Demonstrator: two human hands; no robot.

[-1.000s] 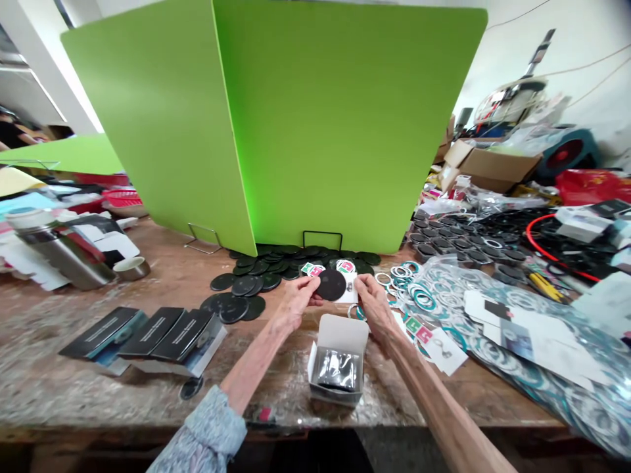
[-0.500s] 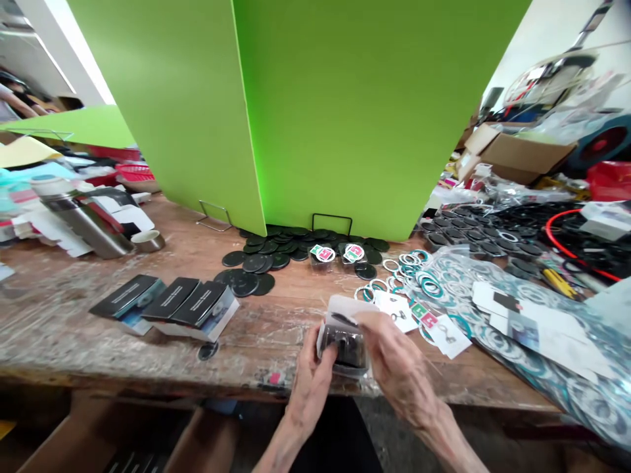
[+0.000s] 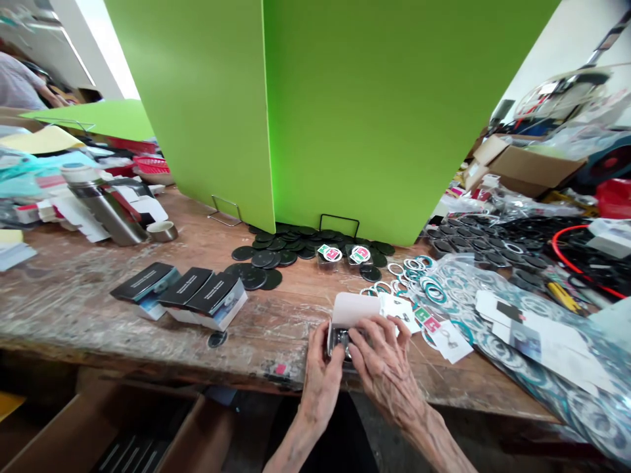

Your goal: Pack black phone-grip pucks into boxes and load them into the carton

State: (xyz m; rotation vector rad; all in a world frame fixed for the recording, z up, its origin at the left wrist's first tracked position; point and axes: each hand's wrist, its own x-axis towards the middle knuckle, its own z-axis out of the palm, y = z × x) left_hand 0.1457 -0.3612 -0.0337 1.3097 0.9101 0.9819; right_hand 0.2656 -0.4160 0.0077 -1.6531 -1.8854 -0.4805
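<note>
Right hand (image 3: 385,369) lowered onto box (image 3: 330,337), fingers unclenched; left grip (image 3: 321,376) clasps side; lid (image 3: 353,307) points toward panel (image 3: 384,118).

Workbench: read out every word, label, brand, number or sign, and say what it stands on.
No text reads clearly.
Black boxes: white print on top, too small.
Round stickers: white marks on green and red, too blurred.
Square labels: white marks on green and pink, too blurred.
</note>
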